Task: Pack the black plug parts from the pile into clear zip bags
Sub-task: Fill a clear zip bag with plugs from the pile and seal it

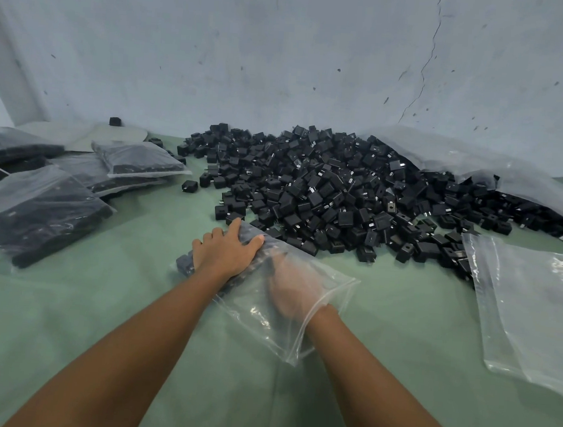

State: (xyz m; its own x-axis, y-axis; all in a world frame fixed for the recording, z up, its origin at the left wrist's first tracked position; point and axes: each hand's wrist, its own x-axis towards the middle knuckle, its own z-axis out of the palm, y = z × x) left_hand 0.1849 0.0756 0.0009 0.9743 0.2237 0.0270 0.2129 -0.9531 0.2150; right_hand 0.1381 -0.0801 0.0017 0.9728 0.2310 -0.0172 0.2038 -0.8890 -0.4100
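Working on clear zip bag lying just in front of pile. left hand pressing flat on it, fingers spread, over few plug parts sitting inside. right hand reaching inside bag, blurred by plastic: cannot tell finger pose. filled bags lying left of pile, empty bags waiting right of it. Pile looking large, so judging most packing not yet done.
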